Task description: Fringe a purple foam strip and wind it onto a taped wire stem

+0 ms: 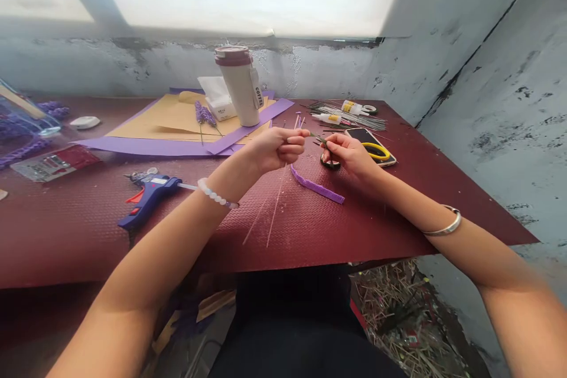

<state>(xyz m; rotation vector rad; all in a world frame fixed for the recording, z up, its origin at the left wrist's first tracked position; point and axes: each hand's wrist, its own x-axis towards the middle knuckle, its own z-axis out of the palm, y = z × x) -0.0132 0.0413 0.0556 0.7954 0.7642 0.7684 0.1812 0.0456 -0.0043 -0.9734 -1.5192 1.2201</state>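
Observation:
Above the red table, my left hand is closed in a pinch on one end of a thin green strip. The fingers of my right hand are closed round the strip's other end. Black scissor handles show just under my right fingers; whether the hand touches them is unclear. A purple fuzzy strip lies on the table below and between my hands. Thin pale sticks run from under my left hand toward the table's front edge.
A blue glue gun lies left of my left forearm. Behind are a coffee cup, tissue pack and purple paper. Wire stems, glue bottles, a phone and yellow-handled scissors lie at right.

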